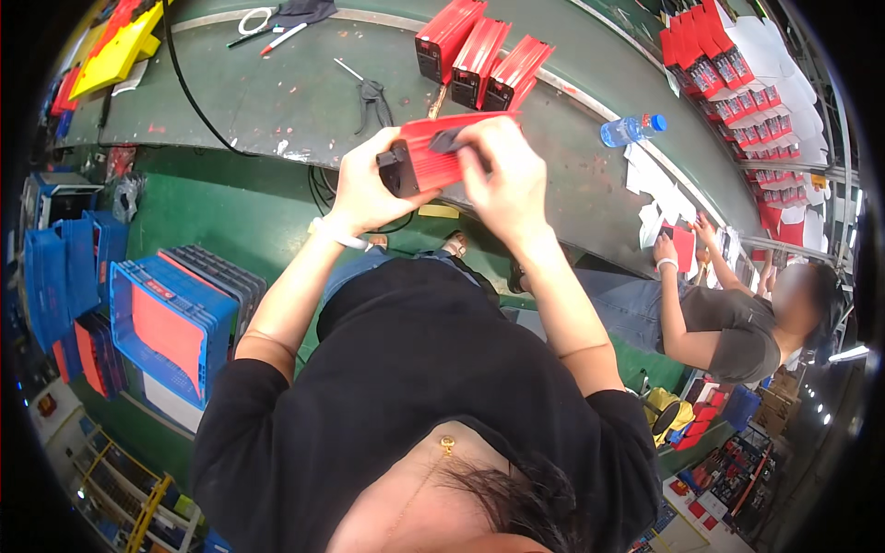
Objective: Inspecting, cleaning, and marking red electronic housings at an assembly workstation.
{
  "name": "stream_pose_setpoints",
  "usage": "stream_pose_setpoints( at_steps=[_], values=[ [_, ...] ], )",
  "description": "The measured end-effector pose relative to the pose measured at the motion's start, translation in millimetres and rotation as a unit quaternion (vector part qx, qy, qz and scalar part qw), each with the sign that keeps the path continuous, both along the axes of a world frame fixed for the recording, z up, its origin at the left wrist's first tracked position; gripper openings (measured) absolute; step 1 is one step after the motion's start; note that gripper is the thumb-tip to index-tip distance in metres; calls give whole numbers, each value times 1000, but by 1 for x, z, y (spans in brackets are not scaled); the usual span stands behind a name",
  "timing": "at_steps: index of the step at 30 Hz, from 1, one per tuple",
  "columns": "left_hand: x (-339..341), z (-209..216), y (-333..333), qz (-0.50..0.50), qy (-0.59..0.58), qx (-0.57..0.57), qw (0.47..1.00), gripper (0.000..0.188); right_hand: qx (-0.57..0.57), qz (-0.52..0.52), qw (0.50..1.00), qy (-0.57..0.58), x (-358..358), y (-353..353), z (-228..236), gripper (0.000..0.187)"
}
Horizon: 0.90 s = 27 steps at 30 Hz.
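Observation:
My left hand (359,189) is closed round the black-faced end of a red ribbed metal case (426,170). The case is held up in front of me, over the bench's near edge. My right hand (509,180) is at its other end, pinching a small dark cloth (446,141) against the ribbed red side. Some of the case is hidden behind my right fingers. Just beyond it on the bench stand three similar red cases, a left one (446,41), a middle one (480,63) and a right one (518,76).
A dark-handled tool (372,101) and pens (283,39) lie on the green bench (267,92). To the right are a water bottle (631,130) and a co-worker (737,323) handling a red piece. Many red units fill a rack (737,101). Blue crates (171,323) stand at lower left.

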State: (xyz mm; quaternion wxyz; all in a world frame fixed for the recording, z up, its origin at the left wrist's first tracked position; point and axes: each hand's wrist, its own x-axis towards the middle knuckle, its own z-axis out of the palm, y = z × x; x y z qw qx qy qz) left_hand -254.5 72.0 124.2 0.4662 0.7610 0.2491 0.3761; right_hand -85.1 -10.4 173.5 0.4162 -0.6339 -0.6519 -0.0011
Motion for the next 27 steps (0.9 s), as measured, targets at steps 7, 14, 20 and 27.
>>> stream_pose_setpoints(
  at_steps=[7,14,20,27],
  values=[
    [1,-4,4,-13,34,-20,999,58,15,98,995,13,-18,-1,-4,19],
    [-3,-6,6,-20,23,-36,999,72,-148,-160,975,48,47,-11,8,14],
    [3,-1,4,-34,13,-83,996,73,8,57,998,6,2,10,-11,19],
    [-9,-2,11,-12,-22,-148,989,69,1,33,994,-107,35,10,-18,29]
  ],
)
